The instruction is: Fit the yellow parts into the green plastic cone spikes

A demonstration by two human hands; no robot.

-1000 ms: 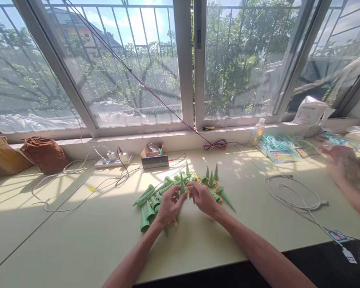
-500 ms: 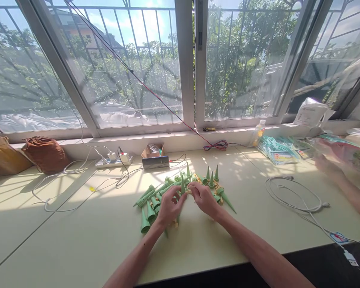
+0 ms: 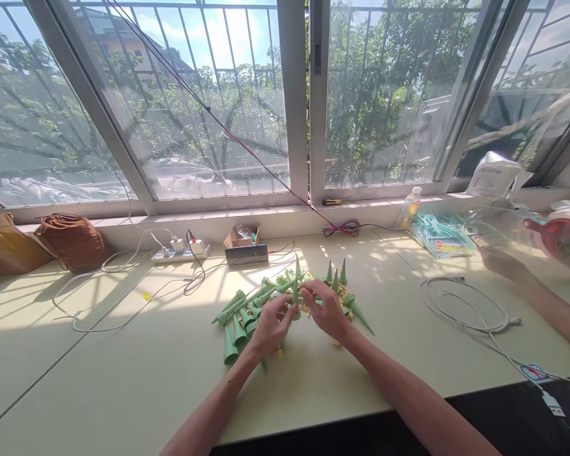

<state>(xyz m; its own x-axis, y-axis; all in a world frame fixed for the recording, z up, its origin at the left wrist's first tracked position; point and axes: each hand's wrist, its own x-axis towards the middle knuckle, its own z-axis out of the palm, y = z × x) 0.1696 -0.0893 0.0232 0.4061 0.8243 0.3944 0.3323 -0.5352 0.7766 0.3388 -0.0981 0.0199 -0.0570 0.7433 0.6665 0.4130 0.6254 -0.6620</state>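
A pile of green plastic cone spikes (image 3: pixel 247 308) lies on the pale table (image 3: pixel 123 367), mixed with small yellow pieces (image 3: pixel 342 292). Several cones stand upright at the back of the pile. My left hand (image 3: pixel 268 327) and my right hand (image 3: pixel 327 310) meet over the middle of the pile. Together their fingers pinch one upright green cone (image 3: pixel 295 292). The left fingers are curled around its base, and the right fingers press in from the other side.
Another person's hand (image 3: pixel 506 263) and a pink item in clear wrap (image 3: pixel 558 235) are at the right. A white cable (image 3: pixel 465 304) coils on the table. A power strip (image 3: pixel 180 253), small box (image 3: pixel 241 235), brown bags (image 3: pixel 71 240) and teal packets (image 3: pixel 439 234) line the sill.
My hands have lifted slightly and shifted right, raising the green cone between them. The other person's hand has moved a pink wrapped item further right.
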